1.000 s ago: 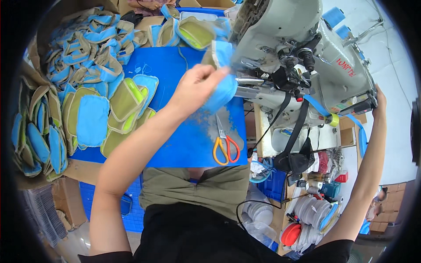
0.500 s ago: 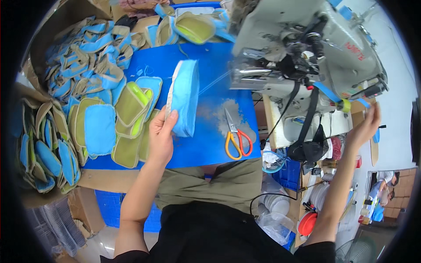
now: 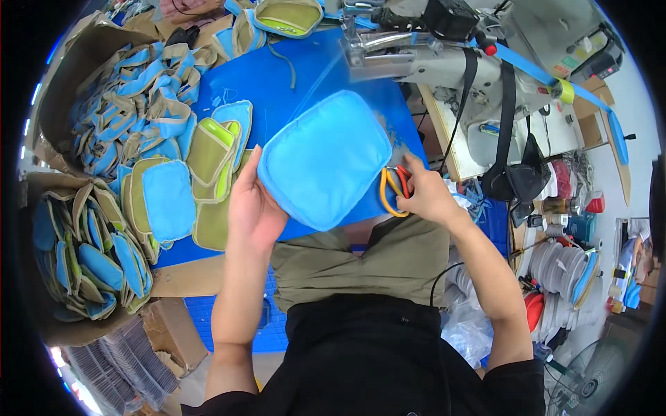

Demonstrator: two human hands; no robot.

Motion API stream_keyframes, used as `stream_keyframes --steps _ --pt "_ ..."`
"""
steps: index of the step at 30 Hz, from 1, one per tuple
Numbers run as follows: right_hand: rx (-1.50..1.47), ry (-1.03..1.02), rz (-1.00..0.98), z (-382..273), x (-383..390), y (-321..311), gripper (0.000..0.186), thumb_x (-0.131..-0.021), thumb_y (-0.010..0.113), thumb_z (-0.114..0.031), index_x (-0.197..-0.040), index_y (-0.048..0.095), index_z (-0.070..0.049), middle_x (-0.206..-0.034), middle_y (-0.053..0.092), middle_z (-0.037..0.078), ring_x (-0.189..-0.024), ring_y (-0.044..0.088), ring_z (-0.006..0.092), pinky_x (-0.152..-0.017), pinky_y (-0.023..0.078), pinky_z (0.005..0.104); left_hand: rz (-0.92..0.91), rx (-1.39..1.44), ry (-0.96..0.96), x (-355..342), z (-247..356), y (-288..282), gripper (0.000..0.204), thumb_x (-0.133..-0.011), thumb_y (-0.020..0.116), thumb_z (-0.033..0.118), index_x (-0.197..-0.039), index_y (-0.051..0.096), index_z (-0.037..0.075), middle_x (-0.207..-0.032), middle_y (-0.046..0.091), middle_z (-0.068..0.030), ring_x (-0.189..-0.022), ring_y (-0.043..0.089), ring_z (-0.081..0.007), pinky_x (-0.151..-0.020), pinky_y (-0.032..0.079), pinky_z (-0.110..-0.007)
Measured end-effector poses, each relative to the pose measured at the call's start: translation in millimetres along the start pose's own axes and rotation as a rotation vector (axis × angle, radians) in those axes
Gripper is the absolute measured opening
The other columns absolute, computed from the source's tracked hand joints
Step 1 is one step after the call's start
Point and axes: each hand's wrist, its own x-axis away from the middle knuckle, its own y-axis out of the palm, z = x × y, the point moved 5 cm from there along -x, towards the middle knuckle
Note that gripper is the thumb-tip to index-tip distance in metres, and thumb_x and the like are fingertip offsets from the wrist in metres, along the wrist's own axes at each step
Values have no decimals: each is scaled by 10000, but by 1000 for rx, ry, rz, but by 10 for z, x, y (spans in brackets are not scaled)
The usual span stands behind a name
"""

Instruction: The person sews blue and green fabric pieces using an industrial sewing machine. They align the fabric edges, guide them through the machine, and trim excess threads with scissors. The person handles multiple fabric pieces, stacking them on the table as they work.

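A light blue fabric pouch point(image 3: 325, 159) with rounded corners, its broad face turned up, is held over the blue table. My left hand point(image 3: 253, 208) grips its left edge, thumb up along the side and palm partly showing; the fingers underneath are hidden. Just right of the pouch, my right hand point(image 3: 430, 197) has its fingers closed on the handles of a pair of scissors point(image 3: 383, 194) with orange and red grips. The scissor blades are mostly covered by the pouch.
Flat olive and blue fabric panels point(image 3: 168, 201) lie at the table's left. Cartons of blue-and-tan strips point(image 3: 149, 90) and sewn pieces point(image 3: 97, 249) stand beyond. A sewing machine point(image 3: 444, 66) fed by blue tape rises at the far right. More pouches point(image 3: 288, 17) lie at the back.
My right hand has come from the sewing machine's right side down to the scissors. The pouch has turned from edge-on to face up. The view has shifted slightly.
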Motion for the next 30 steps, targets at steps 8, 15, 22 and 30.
stream_keyframes --steps 8,15,22,30 --pt "-453 -121 261 -246 582 -350 635 -859 800 -78 -1429 521 -45 -839 642 -8 -718 566 61 -659 462 239 -33 -16 -49 15 -68 55 413 -1118 444 342 -1297 627 18 -1288 703 -127 -1215 658 -260 -1105 475 -462" --pt "-251 -444 295 -1261 545 -413 646 -750 916 -369 -1272 641 -107 -815 559 70 -717 509 172 -638 449 331 171 -275 127 133 -125 319 399 -1108 482 340 -1297 625 19 -1269 707 -108 -1206 663 -224 -1070 503 -418" --pt "-372 -297 216 -999 376 -260 554 -821 892 -348 -1231 640 -72 -647 575 42 -586 511 125 -600 471 313 108 -834 527 418 -23 346 253 -1069 576 239 -1103 686 13 -1221 696 -113 -1035 678 -218 -905 539 -375" --pt "58 -182 330 -133 -91 87 505 -852 836 -202 -1253 585 -25 -748 662 123 -674 659 285 -678 526 368 -33 -1820 598 299 -380 40 210 -907 741 141 -1078 679 36 -1330 655 -188 -1213 626 -399 -990 514 -451"
